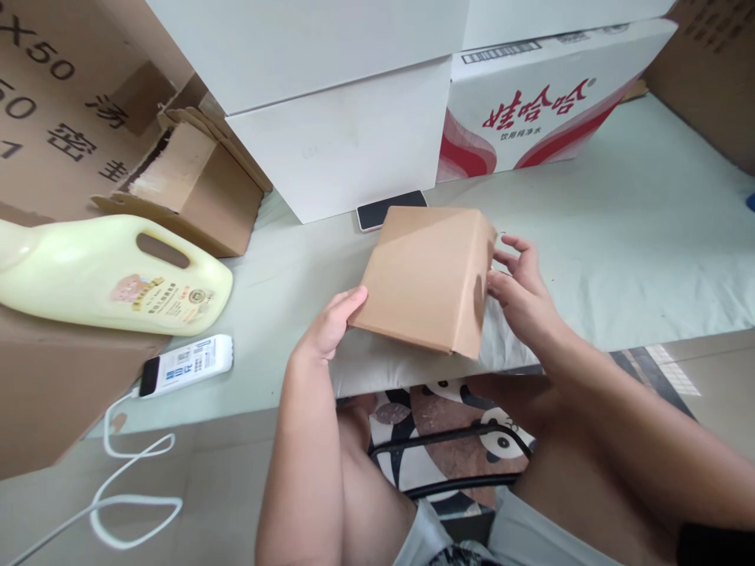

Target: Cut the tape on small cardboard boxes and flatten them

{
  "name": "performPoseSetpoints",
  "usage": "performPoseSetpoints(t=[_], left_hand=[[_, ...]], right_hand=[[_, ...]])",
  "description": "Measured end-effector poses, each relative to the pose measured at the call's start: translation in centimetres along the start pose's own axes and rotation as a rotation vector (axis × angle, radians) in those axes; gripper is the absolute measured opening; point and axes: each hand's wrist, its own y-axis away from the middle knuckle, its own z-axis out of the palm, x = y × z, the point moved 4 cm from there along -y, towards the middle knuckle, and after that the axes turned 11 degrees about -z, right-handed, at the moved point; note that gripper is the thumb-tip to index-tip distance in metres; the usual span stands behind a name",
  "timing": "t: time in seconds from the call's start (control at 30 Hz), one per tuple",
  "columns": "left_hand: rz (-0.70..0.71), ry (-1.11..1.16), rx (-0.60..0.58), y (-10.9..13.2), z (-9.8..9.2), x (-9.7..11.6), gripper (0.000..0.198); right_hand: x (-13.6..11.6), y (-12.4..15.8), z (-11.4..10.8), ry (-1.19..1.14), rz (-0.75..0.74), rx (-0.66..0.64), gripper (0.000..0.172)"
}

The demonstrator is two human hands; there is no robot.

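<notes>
A small brown cardboard box (421, 275) is tilted above the green cloth, in front of a stack of white boxes. My left hand (333, 322) grips its near left corner, the thumb on the upper face and the other fingers hidden beneath. At the box's right end, where a dark round hole shows in the side, is my right hand (522, 291). Its fingers are apart and slightly bent, the tips close to or touching that side. A phone (389, 211) with a dark screen lies just behind the box, partly covered by it.
A pale yellow jug-shaped bottle (100, 275) lies on its side at left. Below it is a white power strip (189, 366) with a looping cord (135, 499). An opened carton (200, 189) stands behind. At the back right is a white-and-red water carton (531, 110).
</notes>
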Motion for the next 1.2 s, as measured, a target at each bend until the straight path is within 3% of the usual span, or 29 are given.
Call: performPoseSetpoints(t=[0.13, 0.33, 0.43, 0.53, 0.73, 0.87, 0.97, 1.07, 1.2], left_hand=[[-0.075, 0.014, 0.048, -0.2, -0.2, -0.6, 0.07], [-0.083, 0.143, 0.053, -0.2, 0.1, -1.0, 0.08], [-0.001, 0.206, 0.029, 0.0, 0.6, -0.4, 0.072], [-0.009, 0.181, -0.029, 0.2, 1.0, -0.1, 0.067], [-0.12, -0.097, -0.13, 0.5, 0.9, -0.6, 0.067], [-0.148, -0.244, -0.056, 0.0, 0.7, -0.8, 0.067], [-0.055, -0.21, 0.186, -0.7, 0.2, -0.3, 0.068], [0.156, -0.155, 0.393, -0.8, -0.2, 0.6, 0.078], [0.378, -0.124, 0.297, -0.3, 0.2, 1.3, 0.08]], right_hand=[[-0.6, 0.3, 1.0, -0.01, -0.124, -0.179, 0.053], [-1.3, 0.9, 1.6, -0.047, -0.215, -0.287, 0.065], [-2.2, 1.3, 1.6, -0.033, -0.336, -0.282, 0.056], [-2.9, 1.4, 1.2, 0.041, -0.434, -0.232, 0.047], [-2.9, 1.0, 0.5, 0.174, -0.415, -0.169, 0.051], [-3.0, 0.8, 0.5, 0.17, -0.403, -0.202, 0.05], [-3.1, 0.8, 0.7, 0.148, -0.41, -0.234, 0.047], [-3.3, 0.9, 0.9, 0.156, -0.433, -0.258, 0.046], [-3.5, 1.1, 1.1, 0.194, -0.476, -0.349, 0.044]])
